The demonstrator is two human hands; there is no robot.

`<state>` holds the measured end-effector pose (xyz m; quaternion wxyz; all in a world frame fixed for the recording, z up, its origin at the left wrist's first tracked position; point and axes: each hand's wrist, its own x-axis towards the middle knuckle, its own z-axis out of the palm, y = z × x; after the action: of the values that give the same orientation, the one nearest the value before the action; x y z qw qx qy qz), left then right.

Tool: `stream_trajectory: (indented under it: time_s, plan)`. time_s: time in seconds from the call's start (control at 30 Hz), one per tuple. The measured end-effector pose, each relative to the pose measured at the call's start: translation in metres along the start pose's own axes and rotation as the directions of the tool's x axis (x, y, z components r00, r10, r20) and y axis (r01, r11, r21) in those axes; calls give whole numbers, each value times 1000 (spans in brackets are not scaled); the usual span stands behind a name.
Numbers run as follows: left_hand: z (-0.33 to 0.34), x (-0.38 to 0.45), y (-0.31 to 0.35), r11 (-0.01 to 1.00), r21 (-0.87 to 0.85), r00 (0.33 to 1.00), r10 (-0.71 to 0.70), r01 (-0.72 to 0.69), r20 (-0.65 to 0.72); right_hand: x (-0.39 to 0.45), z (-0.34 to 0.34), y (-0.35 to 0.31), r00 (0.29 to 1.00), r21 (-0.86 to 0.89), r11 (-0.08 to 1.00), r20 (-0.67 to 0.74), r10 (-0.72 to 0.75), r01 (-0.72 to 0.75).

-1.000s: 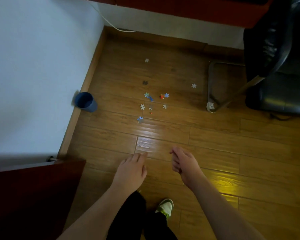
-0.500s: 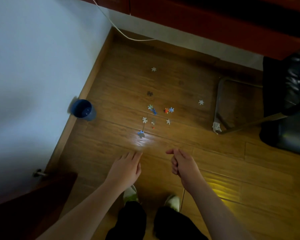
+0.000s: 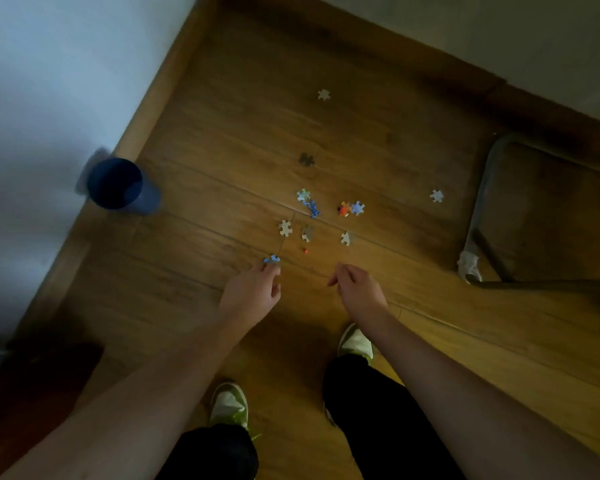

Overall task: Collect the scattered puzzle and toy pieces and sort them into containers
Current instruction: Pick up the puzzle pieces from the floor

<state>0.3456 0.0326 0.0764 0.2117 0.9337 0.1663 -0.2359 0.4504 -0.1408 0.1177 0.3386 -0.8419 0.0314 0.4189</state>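
Your left hand [image 3: 252, 292] reached down to the wooden floor [image 3: 222, 140], its fingertips [image 3: 271, 269] bunched right at a blue puzzle piece [image 3: 272, 259]; whether they gripped it, you could not tell. Your right hand [image 3: 357, 289] hovered nearby with its fingers loosely curled, holding nothing you could see. The other puzzle pieces [image 3: 305, 216] lay scattered just beyond both hands. A blue cup [image 3: 116, 185] stood against the wall [image 3: 49, 81], well to the left.
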Motion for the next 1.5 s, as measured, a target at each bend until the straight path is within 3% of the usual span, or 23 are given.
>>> stream_trajectory:
  time_s: [0.07,0.23,0.43,0.6,0.73,1.03,1.17,1.37,1.5]
  plan:
    - [30,28,-13,995,-70,997,-68,70,30,32,11,15,995,-171,981,15,-95,96]
    - [108,91,-50,972,-145,981,-176,187,82,114,54,55,987,-295,942,48,-153,160]
    - [171,139,-78,959,-152,969,-228,240,92,198,104,95,989,-294,947,-19,-143,131]
    - [204,165,-91,969,-172,984,-178,179,23,247,133,118,991,-305,948,-72,-116,88]
    - [209,180,-97,977,-183,994,-107,107,11,263,153,130,982,-294,955,-157,-100,50]
    - [182,199,-106,997,-74,998,34,-30,53,270,164,144,917,-315,935,-302,-261,163]
    - [171,212,-115,989,-138,997,63,-56,51,268,163,146,908,-295,936,-310,-283,191]
    - [153,225,-113,940,-338,986,95,-43,138,267,154,144,948,-164,971,-241,-209,172]
    - [139,235,-107,886,-460,992,-5,63,126,268,142,129,955,86,994,-295,-39,67]
